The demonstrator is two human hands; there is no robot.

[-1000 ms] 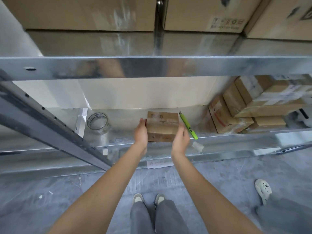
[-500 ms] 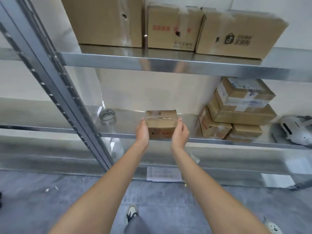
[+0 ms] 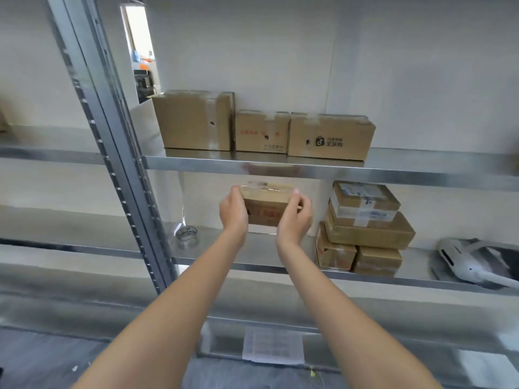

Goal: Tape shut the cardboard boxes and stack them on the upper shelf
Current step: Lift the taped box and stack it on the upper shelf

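Metal shelving against a pale wall fills the view, and a small taped cardboard box [image 3: 265, 204] is held in the air between the lower shelf [image 3: 252, 248] and the edge of the upper shelf [image 3: 309, 169], gripped at its left end by the left hand [image 3: 233, 210] and at its right end by the right hand [image 3: 295, 216], fingers curled round it. Three larger boxes [image 3: 264, 130] are lined up on the upper shelf just above. On the lower shelf a tape roll [image 3: 187, 234] is seen to the left, a stack of taped boxes [image 3: 365, 228] to the right, and a white device [image 3: 474, 262] at far right.
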